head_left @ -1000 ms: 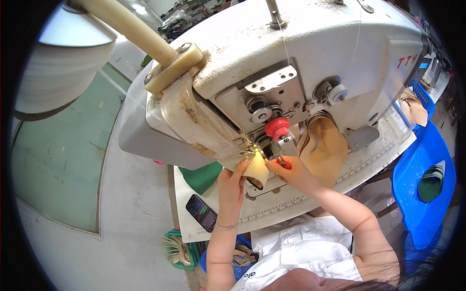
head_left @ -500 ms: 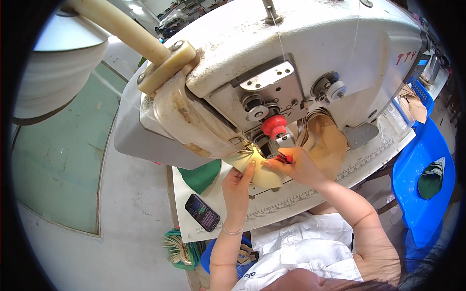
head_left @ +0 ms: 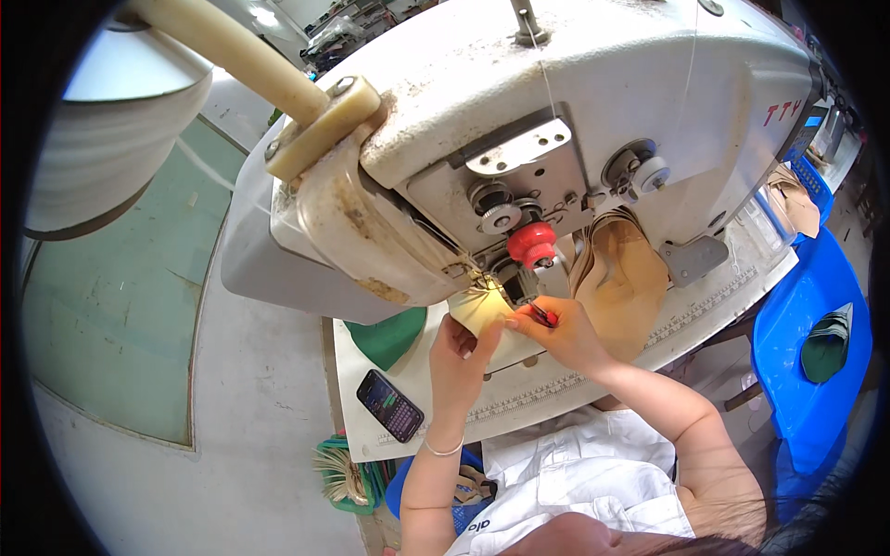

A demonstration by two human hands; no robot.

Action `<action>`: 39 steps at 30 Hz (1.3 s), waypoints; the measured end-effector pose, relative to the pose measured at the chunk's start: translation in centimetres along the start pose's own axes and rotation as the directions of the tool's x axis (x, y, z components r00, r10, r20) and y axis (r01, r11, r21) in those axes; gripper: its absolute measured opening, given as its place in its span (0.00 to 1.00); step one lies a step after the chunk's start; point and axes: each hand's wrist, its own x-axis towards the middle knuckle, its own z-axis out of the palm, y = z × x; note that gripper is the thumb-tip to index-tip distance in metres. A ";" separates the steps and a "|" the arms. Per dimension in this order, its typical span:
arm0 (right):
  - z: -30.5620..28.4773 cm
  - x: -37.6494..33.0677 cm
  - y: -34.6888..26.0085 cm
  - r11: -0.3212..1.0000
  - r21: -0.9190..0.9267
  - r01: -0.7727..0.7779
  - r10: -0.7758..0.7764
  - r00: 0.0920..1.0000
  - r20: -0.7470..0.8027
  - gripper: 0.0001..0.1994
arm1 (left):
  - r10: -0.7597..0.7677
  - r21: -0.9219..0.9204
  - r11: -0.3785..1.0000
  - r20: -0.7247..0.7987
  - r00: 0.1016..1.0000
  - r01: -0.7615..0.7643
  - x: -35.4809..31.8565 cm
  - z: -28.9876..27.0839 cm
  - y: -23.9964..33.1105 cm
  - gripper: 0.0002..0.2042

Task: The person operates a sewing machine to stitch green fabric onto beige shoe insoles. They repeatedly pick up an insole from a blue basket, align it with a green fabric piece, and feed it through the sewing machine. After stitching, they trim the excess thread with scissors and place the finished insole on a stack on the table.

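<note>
A pale yellow piece of material lies under the needle area of a large white sewing machine. My left hand is closed on its near edge, thumb and fingers pinching. From the right, my right hand meets it, its fingertips by the piece's right edge. A small red-handled tool, perhaps thread snips, is tucked in my right hand; its tip is hard to make out. Just above stands a red knob on the machine head.
Left of my hands lie a green piece and a phone. A stack of tan pieces stands to the right, behind the ruler strip. Beyond the table is a blue tray holding green pieces. A thread cone hangs upper left.
The yellow piece has turned and its flap toward the right no longer shows. My left hand has moved slightly nearer my right hand. The whole view has shifted a little.
</note>
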 end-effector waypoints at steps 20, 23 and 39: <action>1.4 -1.5 0.9 0.921 0.315 -0.228 0.221 0.973 0.059 0.14 | -0.214 -0.229 0.949 0.043 0.976 0.218 3.8 -2.4 -1.9 0.12; 1.9 -3.1 1.6 0.907 0.313 -0.283 0.264 0.959 0.101 0.13 | -0.232 -0.236 0.933 0.177 0.956 0.270 3.5 -3.0 -1.2 0.15; 2.8 -2.7 -0.6 0.990 0.119 -0.078 0.080 0.997 -0.010 0.11 | -0.306 -0.240 0.886 0.339 0.889 0.397 3.6 -3.6 -3.1 0.16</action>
